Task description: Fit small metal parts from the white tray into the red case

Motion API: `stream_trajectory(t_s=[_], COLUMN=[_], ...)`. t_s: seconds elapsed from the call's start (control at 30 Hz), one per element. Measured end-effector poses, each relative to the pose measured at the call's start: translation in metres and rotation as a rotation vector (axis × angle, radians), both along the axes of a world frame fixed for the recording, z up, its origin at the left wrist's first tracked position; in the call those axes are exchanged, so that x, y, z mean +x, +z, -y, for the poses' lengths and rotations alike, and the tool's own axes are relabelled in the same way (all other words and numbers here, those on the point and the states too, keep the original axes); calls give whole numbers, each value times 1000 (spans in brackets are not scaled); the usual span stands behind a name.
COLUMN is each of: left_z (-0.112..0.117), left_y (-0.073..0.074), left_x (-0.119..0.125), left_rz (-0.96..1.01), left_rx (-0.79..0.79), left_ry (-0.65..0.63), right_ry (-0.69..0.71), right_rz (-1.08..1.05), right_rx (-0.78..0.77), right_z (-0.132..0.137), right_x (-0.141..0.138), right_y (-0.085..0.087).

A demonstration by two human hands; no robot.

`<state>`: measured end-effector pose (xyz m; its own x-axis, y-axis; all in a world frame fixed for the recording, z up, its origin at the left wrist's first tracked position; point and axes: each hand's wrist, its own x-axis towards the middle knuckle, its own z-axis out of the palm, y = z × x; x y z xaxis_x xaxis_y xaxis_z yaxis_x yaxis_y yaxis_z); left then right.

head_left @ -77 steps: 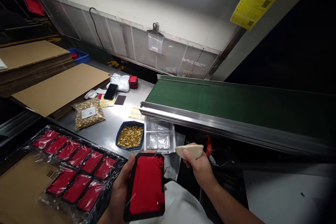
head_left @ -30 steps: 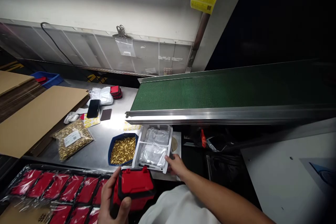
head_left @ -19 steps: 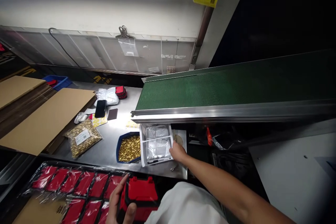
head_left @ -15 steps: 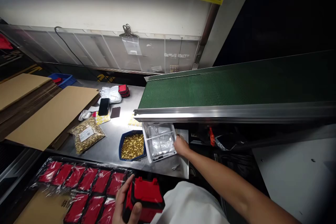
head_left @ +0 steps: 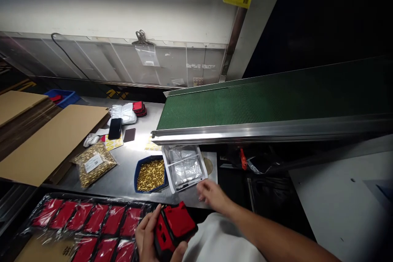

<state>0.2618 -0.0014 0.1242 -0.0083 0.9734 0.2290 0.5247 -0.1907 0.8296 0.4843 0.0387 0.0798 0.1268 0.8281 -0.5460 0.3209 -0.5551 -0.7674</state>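
My left hand is wrapped round a red and black plastic case, low in the view in front of my body. The case is tilted, and a dark opening shows on its near side. To the right, my right hand has its fingers curled together over the metal table's front edge. What they pinch, if anything, is hidden. Just beyond it stands a white tray holding clear plastic bags and a pen. Left of the tray is a blue bin of small brass-coloured parts.
A green conveyor belt rises to the right behind the tray. Bagged red cases lie in rows at lower left. A bag of brass parts, a phone and cardboard sheets are on the left.
My right hand has drawn back from the tray's right side toward my body, to where a small metal piece lay. The case in my left hand has turned slightly.
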Motion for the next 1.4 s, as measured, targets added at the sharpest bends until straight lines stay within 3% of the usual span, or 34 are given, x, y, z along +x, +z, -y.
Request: stream_trajectory(t_s=[0.07,0.13,0.2,0.23,0.3,0.37,0.43,0.5,0.6,0.7,0.9,1.03,1.27,1.4], left_z=[-1,-4,-10,-14,-24,-31,-35,-33,-26,-19,-11,-5,2,7], left_y=[-4,-8,-9,-8,-2,5,12,16,16,16,26,28,24,21], left_x=[8,12,10,7,-2,-10,-15,-16,-12,-6,-4,-7,-3,1], left_rz=[-20,83,304,423,604,713,831,945,925,789,772,756,612,609], left_rx=[126,250,244,147,-216,-607,-864,-971,-874,-715,-642,-576,-417,-331], left_ry=[-31,-90,-118,-90,3,-34,-281,-534,-625,-574,-490,-486,-454,-391], right_ry=[122,139,97,103,177,272,359,420,341,213,94,106,141,122], right_rz=[-460,-852,-964,-950,-906,-829,-687,-589,-630,-543,-377,-482,-489,-588], right_rx=[-169,-251,-185,-133,-63,-15,72,186,261,309,402,392,358,272], right_z=[21,29,28,26,23,21,21,22,27,38,55,55,59,56], right_x=[-19,-31,-33,-31,-24,-20,-18,-20,-23,-27,-34,-35,-33,-30], right_y=[11,20,27,31,42,56,73,88,102,108,117,121,134,130])
